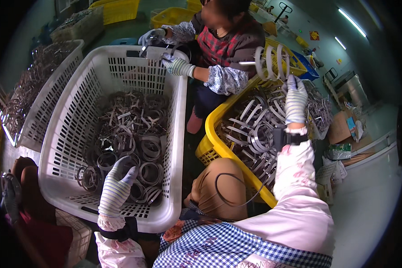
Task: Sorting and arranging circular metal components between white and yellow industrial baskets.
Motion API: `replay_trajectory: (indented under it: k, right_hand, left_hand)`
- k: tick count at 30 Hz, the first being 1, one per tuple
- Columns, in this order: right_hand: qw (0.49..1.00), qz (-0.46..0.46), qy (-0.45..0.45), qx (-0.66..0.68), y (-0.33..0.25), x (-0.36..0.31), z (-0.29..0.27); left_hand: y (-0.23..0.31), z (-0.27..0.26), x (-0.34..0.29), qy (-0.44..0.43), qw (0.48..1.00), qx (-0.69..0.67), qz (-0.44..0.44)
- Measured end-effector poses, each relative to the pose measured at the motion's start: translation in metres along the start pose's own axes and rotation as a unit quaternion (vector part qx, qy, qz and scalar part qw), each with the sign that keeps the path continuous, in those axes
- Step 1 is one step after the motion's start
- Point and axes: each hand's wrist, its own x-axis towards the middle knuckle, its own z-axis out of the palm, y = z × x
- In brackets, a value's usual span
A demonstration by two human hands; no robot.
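Note:
My right hand (295, 100), in a striped glove, is raised over the yellow basket (212, 127). Its fingers close on the lower end of a group of curved metal bands (270, 62), which stand up in a row. More loose metal bands (259, 129) fill that basket. On the left, my left hand (116, 185), gloved alike, hovers at the near end of the white basket (176, 178). Its thumb stands apart from the fingers, and I see nothing in them. Close to its fingertips lie stacked metal rings (149, 173).
Across from me, a co-worker's gloved hands (178, 64) handle metal pieces at the white basket's far rim. Another basket of metal parts (35, 94) stands at the left. Another person's gloved hand (11, 196) shows at the lower left. Cardboard (341, 127) lies at the right.

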Motion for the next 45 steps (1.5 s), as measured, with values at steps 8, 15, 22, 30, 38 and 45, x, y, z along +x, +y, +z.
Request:
replay_trajectory:
  k: [8,15,22,30,38,45]
  right_hand:
    - [0.93,0.021,0.035,-0.366,0.153,0.14,-0.105]
    - [0.84,-0.192,-0.105,-0.497,0.129,0.107,-0.052]
    - [0.886,-0.141,-0.391,-0.207,-0.049,-0.018,0.101]
    - [0.626,-0.197,-0.707,-0.263,0.005,-0.21,0.33]
    - [0.56,-0.181,-0.615,-0.524,0.154,-0.304,0.42]
    - [0.567,-0.262,-0.572,-0.532,0.117,-0.253,0.406]
  left_hand:
    - [-0.018,0.004,0.009,-0.019,0.998,-0.047,-0.049]
    - [-0.022,-0.016,0.006,0.103,0.994,-0.024,0.01]
    - [0.009,-0.041,0.015,0.28,0.931,-0.219,0.086]
    - [0.015,-0.065,-0.001,0.364,0.871,-0.3,0.134]
    - [0.037,-0.058,-0.013,0.386,0.855,-0.313,0.149]
    - [0.024,-0.062,-0.004,0.37,0.87,-0.309,0.102]
